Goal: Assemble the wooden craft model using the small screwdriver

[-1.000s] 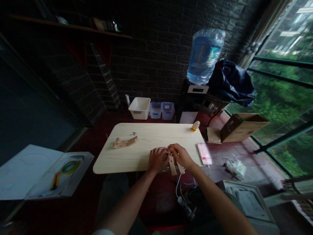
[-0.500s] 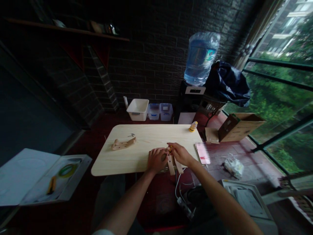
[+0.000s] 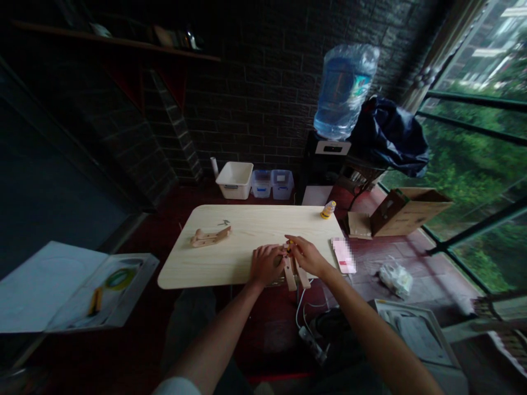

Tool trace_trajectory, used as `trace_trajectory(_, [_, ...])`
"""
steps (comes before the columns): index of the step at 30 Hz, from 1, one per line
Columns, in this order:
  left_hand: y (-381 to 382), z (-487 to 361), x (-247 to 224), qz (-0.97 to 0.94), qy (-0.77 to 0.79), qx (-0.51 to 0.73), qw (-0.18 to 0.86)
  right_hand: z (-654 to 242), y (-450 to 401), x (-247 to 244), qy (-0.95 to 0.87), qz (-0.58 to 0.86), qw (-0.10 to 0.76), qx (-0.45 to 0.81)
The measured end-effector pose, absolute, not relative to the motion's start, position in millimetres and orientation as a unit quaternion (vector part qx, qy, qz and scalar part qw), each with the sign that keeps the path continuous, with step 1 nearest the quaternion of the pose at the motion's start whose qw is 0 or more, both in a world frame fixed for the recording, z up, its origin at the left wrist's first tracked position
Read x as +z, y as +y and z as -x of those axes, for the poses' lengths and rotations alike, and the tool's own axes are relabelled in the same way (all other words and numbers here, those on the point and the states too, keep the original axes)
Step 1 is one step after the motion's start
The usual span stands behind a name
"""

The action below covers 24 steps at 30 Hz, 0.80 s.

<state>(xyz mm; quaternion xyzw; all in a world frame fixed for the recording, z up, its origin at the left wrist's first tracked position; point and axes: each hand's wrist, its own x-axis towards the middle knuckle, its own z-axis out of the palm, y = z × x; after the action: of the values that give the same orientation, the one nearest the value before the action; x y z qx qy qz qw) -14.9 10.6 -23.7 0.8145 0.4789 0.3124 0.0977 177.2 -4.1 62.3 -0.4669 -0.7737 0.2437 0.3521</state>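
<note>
Toward seven o'clock at the lower edge, a loose, plain sleeve (image 3: 178, 386), pale grey with a faint bluish cast, rounds off the left arm; past its hem the left forearm (image 3: 230, 329) is bare down to the left hand (image 3: 267, 264). The right forearm (image 3: 366, 323), toward five o'clock, is bare as well, slim and tapering to the right hand (image 3: 307, 255). Around seven o'clock, dim dark-grey cloth (image 3: 191, 315) looks like a trouser leg, its details lost in shadow.

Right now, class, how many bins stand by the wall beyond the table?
3: a white bin on the left, a clear bin in the middle, and a second clear bin on the right.
</note>
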Motion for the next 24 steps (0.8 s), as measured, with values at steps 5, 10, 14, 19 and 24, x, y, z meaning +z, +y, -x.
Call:
trace_trajectory(5, [11,15,-23,-0.815,0.48,0.309,0.1,-178,-5,63,-0.771,0.465,0.356,0.25])
trace_trajectory(10, [10,14,-19,-0.813,0.487,0.299,0.109,-173,-8,62,-0.765,0.468,0.358,0.259])
trace_trajectory(14, [9,15,-18,-0.811,0.488,0.303,0.11,-172,-8,62,-0.755,0.473,0.367,0.267])
trace_trajectory(19, [9,17,-18,-0.814,0.484,0.3,0.118,-171,-8,61,-0.757,0.457,0.383,0.268])
trace_trajectory(24, [10,19,-19,-0.811,0.489,0.297,0.121,-168,-9,59,-0.724,0.475,0.396,0.306])
